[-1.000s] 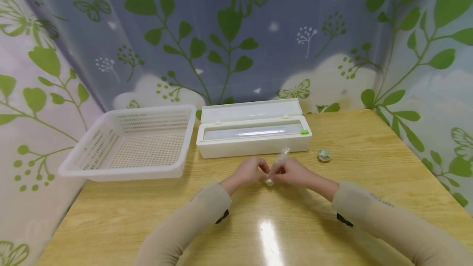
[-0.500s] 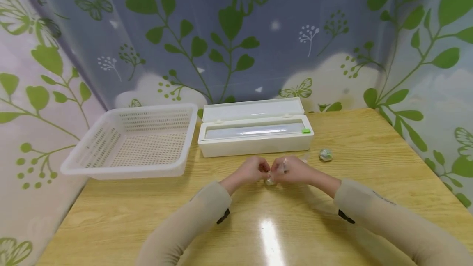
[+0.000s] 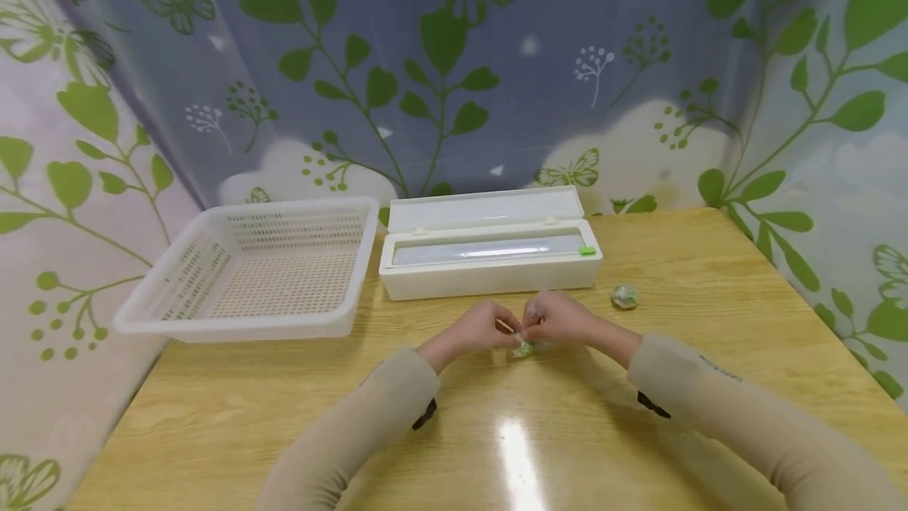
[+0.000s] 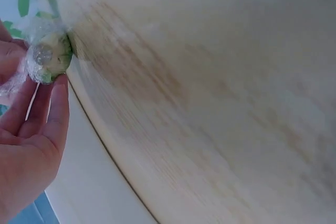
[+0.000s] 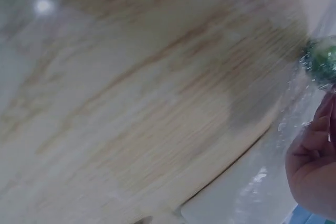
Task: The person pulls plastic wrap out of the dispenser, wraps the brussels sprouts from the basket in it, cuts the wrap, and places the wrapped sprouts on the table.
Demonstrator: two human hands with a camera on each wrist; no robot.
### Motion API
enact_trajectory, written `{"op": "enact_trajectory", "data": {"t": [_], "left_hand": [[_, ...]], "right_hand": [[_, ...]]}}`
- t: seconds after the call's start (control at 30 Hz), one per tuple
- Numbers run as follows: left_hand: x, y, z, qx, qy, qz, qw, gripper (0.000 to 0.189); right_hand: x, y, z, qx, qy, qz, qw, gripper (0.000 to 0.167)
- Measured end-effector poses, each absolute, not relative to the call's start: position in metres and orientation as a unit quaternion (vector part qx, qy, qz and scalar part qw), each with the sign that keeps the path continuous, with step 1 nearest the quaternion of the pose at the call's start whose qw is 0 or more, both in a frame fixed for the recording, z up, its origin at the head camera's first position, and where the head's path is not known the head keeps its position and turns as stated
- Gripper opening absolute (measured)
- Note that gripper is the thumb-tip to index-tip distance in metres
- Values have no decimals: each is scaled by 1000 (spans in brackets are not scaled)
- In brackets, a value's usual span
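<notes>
A small round green vegetable (image 4: 56, 56), pale on one face and resembling a Brussels sprout, is wrapped in clear cling film (image 5: 286, 103). It is between both hands near the middle of the table. My left hand (image 3: 481, 328) holds it at the fingertips; in the left wrist view, its fingers (image 4: 59, 109) are against the vegetable's underside. My right hand (image 3: 560, 318) pinches the film right beside it, with loose film trailing past that hand in the right wrist view. A second film-wrapped green ball (image 3: 625, 296) lies on the table to the right.
Behind the hands stands a long white cling film dispenser (image 3: 489, 281), lid raised, with a roll inside and a green slider (image 3: 587, 251) at its right end. A white slatted plastic basket (image 3: 241, 328) is at the left. Everything stands on a wooden table (image 3: 426, 448) before patterned curtains.
A strip of film standing up by the right hand has been folded down around the vegetable. The right hand has shifted slightly, and more green shows below the fingers. The left hand stays nearly in place.
</notes>
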State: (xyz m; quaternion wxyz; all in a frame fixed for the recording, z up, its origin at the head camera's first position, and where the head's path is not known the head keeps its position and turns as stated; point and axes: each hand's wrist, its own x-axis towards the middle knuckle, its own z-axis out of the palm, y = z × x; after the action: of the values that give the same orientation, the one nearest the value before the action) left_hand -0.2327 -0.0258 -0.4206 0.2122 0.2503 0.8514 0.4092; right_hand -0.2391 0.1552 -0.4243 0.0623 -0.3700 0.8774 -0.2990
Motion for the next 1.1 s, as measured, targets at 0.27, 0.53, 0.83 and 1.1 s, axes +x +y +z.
{"op": "enact_trajectory", "data": {"t": [0.27,0.53,0.83,1.1], "left_hand": [[-232,-23,-423,229,870,389,198,15],[-230,-22,-420,214,885,344,228,21],[-238,-32,-418,219,905,328,158,22],[-241,-34,-420,243,898,335,150,14]], "right_hand": [[-243,160,-431,-395,848,-341,93,6],[-242,167,-424,-354,834,-391,161,7],[-242,150,-426,-289,871,-378,127,9],[-244,143,-426,-306,877,-355,102,19]]}}
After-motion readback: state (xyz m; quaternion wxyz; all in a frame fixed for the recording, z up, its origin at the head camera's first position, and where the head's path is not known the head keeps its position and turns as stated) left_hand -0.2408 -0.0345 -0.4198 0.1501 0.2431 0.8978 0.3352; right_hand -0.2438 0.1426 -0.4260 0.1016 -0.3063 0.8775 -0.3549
